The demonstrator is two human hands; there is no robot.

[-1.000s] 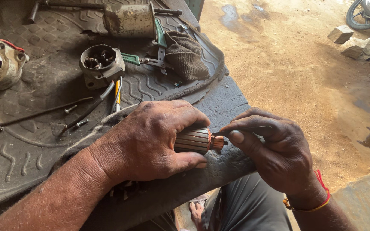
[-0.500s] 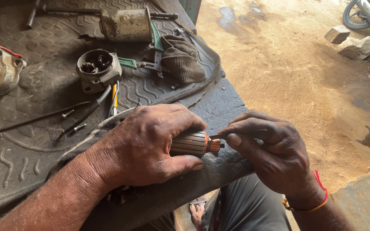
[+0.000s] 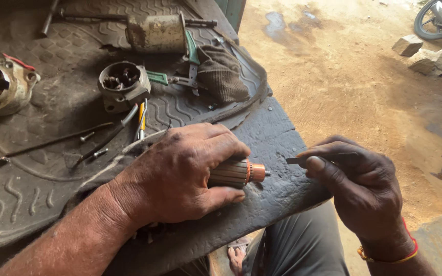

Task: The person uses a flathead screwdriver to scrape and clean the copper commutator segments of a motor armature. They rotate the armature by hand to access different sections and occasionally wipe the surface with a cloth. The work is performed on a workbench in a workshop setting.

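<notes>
My left hand [image 3: 180, 174] is wrapped around a small motor armature [image 3: 239, 173], holding it down on the dark rubber mat [image 3: 277, 133]; only its copper commutator end and short shaft stick out to the right. My right hand [image 3: 356, 186] pinches a thin flat metal blade [image 3: 297, 160] between thumb and fingers. The blade tip is a short gap to the right of the armature's shaft, not touching it. A red and yellow thread band circles my right wrist.
On the mat behind lie a round motor end cover [image 3: 123, 83], a rusty cylindrical motor housing [image 3: 155, 33], green-handled pliers [image 3: 177, 76], a dirty cloth [image 3: 221, 74], another housing [image 3: 1, 87] at far left, long bolts and screws. Bare dirt floor, stones [image 3: 420, 51] and a wheel lie right.
My right hand has drawn back to the right, so the blade no longer touches the commutator end. The left hand keeps its grip on the armature.
</notes>
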